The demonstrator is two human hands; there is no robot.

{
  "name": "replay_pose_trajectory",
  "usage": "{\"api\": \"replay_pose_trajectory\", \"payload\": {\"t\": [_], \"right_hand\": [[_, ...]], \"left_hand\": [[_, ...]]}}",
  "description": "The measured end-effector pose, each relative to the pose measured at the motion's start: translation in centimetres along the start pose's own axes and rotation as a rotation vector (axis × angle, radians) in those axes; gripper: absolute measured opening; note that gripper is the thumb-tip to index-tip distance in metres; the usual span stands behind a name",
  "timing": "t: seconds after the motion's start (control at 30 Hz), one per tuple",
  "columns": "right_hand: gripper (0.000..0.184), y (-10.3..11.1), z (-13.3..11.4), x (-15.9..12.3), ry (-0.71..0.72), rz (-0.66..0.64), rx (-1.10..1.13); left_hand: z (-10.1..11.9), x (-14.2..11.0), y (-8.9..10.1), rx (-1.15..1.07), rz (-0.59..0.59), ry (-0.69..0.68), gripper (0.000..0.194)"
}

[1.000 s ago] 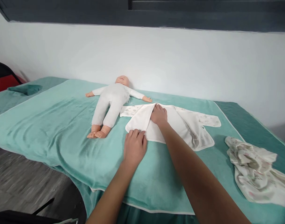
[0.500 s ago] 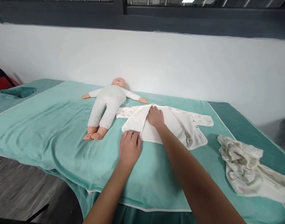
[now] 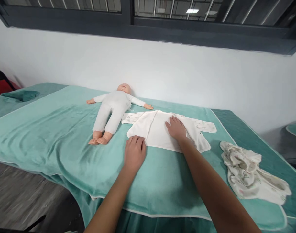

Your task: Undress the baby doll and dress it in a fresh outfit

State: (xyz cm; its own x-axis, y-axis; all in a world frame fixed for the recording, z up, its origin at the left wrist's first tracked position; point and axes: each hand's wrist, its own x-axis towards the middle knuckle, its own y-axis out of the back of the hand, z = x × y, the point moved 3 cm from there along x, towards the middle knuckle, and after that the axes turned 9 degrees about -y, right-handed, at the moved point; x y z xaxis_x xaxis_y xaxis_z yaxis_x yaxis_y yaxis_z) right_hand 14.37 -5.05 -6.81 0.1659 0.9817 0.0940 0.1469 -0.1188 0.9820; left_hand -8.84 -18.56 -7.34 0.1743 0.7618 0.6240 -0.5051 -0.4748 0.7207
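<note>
A white baby shirt lies opened out on the bed, its two printed sleeves stretched to either side. At its lower left edge is my left hand, the fingers curled together over the hem; the fingertips are partly hidden. My right hand rests flat on the shirt's right half with fingers spread, holding nothing. Left of the shirt, a baby doll in a white body suit lies on its back, arms out, feet toward me. The shirt's left sleeve reaches close to the doll's leg.
A crumpled printed baby garment lies at the right on the green bed cover. Behind the bed stands a white wall below a dark window frame. A folded dark green cloth is at the far left.
My right hand has moved right across the shirt, and the lifted fold at its upper middle now lies flatter. My left hand stays at the hem. The view has tilted up slightly.
</note>
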Motion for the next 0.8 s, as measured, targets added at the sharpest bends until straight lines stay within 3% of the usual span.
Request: {"api": "replay_pose_trajectory", "payload": {"t": [0.17, 0.8], "right_hand": [[0.064, 0.5, 1.5, -0.3, -0.002, 0.0, 0.003], [0.068, 0.6, 2.5, -4.5, -0.04, -0.049, 0.017]], "left_hand": [[0.0, 0.0, 0.0, -0.004, 0.005, 0.002, 0.018], [-0.2, -0.1, -0.1, -0.001, -0.001, -0.013, 0.019]]}}
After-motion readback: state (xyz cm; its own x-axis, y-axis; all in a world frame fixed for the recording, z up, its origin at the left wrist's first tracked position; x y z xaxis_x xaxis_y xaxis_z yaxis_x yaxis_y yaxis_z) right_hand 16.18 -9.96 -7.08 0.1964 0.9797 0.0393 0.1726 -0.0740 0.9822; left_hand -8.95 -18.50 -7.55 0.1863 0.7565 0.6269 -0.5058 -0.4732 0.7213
